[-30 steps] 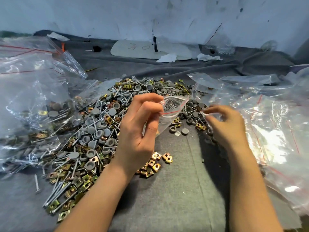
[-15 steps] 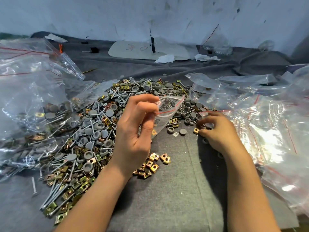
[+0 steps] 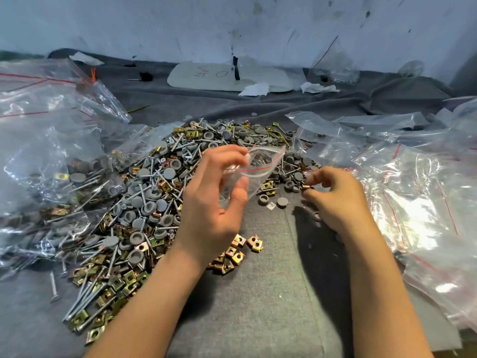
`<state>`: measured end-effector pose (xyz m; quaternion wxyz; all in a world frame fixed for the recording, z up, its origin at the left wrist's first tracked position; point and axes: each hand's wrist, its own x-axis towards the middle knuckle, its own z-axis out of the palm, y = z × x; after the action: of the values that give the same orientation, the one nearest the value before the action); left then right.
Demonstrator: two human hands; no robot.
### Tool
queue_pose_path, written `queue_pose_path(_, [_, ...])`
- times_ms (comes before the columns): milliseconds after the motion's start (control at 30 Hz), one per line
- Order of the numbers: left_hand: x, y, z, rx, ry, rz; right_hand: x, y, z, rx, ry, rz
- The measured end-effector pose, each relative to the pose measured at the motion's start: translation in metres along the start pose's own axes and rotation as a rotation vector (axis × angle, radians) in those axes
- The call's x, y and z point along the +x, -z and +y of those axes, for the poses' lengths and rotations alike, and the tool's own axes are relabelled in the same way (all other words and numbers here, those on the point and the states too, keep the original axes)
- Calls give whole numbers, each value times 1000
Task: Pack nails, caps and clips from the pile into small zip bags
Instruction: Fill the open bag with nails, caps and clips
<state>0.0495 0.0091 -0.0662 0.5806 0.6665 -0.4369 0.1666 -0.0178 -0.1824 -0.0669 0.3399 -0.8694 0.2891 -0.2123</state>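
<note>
Small clear red-striped zip bag [image 3: 260,166] hangs mid-frame, pinched by left hand [image 3: 211,202]; right hand [image 3: 335,197] pinches small brass clip [image 3: 308,187].

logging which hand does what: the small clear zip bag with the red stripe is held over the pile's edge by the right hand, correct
No: the head view shows the small clear zip bag with the red stripe held by the left hand, over the edge of the pile of nails, grey caps and brass clips. The right hand pinches a small coppery piece.
</note>
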Motion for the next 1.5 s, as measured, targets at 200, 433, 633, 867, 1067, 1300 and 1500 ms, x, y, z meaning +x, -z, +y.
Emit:
queue_pose_path(200, [0, 2, 0, 130, -38, -85, -20, 13, -34, 864, -5, -240])
queue_pose_path(433, [0, 4, 2, 200, -79, -47, -35, 4, -57, 919, 4, -451])
queue_pose_path(633, [2, 4, 8, 186, -116, -46, -33, 10, -52, 969, -42, -577])
queue_pose_path(867, [3, 3, 5, 172, -145, -152, -32, 17, -45, 922, -19, -642])
queue_pose_path(1067, [2, 1, 3, 179, -171, -156, -33, 21, -45, 858, -10, -681])
queue_pose_path(1300, [0, -1, 4, 258, -197, -137, -33, 23, -46, 852, -31, -662])
queue_pose_path(1500, [1, 5, 4, 335, -202, -9, -25, 37, -33, 925, -151, -376])
